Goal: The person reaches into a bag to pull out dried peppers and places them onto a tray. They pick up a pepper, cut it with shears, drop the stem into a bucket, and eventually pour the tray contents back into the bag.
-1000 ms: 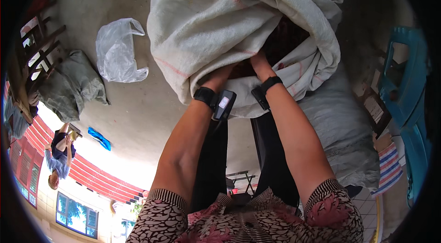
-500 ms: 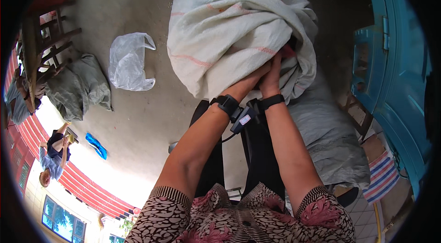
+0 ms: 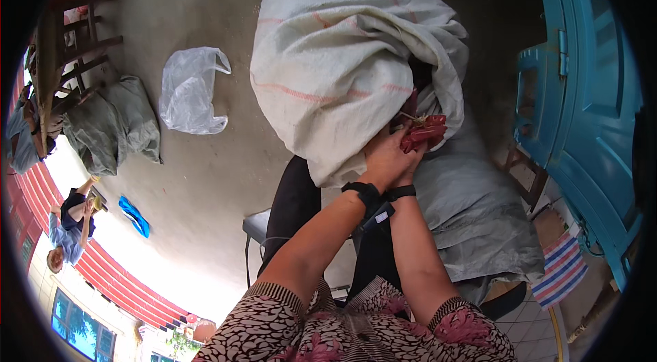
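A big white woven sack (image 3: 321, 54) with thin red stripes stands in front of my legs, its folded mouth turned toward me on the right. At that mouth a shiny, crumpled red bundle (image 3: 427, 132) with straw-coloured strands sticks out; I cannot make out its exact kind. My left hand (image 3: 385, 158) has its fingers closed round the bundle's near left side. Close beneath and to the right, my right hand (image 3: 410, 169) is mostly covered by the left one, its fingers curled up against the bundle. Both wrists wear black bands.
A stuffed grey sack (image 3: 472, 204) lies right of my legs, beside a blue metal door (image 3: 595, 88). On the left are a clear plastic bag (image 3: 193, 92), a grey-green sack (image 3: 113, 126) and a blue item (image 3: 134, 216). A person (image 3: 72, 228) sits farther off. A stool (image 3: 257, 226) stands by my left leg.
My hands have drawn back toward me, out of the sack's mouth. The red bundle, earlier barely visible inside, now shows outside the opening in my fingers.
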Motion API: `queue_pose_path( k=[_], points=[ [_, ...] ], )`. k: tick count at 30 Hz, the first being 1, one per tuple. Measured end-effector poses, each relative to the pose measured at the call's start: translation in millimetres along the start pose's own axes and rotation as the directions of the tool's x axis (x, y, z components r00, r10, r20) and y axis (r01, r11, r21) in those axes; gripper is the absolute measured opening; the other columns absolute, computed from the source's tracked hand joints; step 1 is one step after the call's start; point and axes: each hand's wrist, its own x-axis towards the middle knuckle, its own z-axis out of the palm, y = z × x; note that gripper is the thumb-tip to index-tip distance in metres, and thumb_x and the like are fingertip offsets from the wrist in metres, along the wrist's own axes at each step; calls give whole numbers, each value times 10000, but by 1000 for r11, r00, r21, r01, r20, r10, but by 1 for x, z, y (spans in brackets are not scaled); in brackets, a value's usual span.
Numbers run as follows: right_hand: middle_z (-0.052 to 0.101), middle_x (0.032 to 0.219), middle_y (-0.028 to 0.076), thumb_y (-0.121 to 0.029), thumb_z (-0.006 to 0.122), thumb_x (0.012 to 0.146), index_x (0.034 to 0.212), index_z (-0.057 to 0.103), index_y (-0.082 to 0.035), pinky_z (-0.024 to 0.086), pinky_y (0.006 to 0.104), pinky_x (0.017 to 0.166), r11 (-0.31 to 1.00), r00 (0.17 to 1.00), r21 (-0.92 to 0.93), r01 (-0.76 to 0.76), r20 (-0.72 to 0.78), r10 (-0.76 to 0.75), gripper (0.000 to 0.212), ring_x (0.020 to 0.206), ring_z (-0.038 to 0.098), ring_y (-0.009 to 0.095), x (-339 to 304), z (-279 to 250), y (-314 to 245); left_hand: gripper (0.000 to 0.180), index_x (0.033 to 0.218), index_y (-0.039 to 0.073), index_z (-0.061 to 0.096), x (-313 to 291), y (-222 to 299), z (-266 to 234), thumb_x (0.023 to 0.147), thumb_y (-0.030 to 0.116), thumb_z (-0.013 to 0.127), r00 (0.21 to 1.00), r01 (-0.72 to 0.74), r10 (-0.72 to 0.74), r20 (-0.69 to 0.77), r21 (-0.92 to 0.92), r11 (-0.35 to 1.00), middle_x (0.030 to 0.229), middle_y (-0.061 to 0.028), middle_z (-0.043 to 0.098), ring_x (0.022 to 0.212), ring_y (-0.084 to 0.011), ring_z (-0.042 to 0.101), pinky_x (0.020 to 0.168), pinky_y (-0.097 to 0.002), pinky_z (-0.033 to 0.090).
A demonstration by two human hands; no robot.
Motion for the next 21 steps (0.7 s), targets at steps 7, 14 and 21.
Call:
queue_pose_path(
  k=[7, 14, 21],
  points=[
    [537, 1209, 86, -531, 359, 935, 1260, 467, -80, 383, 356, 977, 946, 985, 276, -167, 78, 151, 566, 1107, 498, 225, -9, -21, -6, 581, 1198, 242, 610, -15, 12, 7, 659, 443, 698, 860, -201, 410, -305, 535, 820, 1371, -120, 387, 1235, -422, 318, 1007, -564, 257],
    [537, 1206, 86, -537, 359, 933, 1256, 470, -78, 390, 362, 970, 959, 989, 259, -118, 117, 90, 572, 1105, 499, 226, -5, 25, -48, 529, 1088, 205, 639, -69, 67, -8, 592, 342, 762, 687, -409, 661, -303, 591, 696, 1407, -109, 348, 1290, -390, 256, 946, -606, 248],
    [538, 1203, 86, -543, 359, 930, 1252, 473, -77, 397, 368, 963, 973, 986, 229, -44, 165, 5, 578, 1103, 499, 228, -22, 96, -114, 677, 1235, 246, 576, -130, 116, -25, 593, 349, 763, 566, -466, 744, -354, 607, 644, 1366, -107, 391, 1245, -408, 314, 1000, -533, 258]
  ],
)
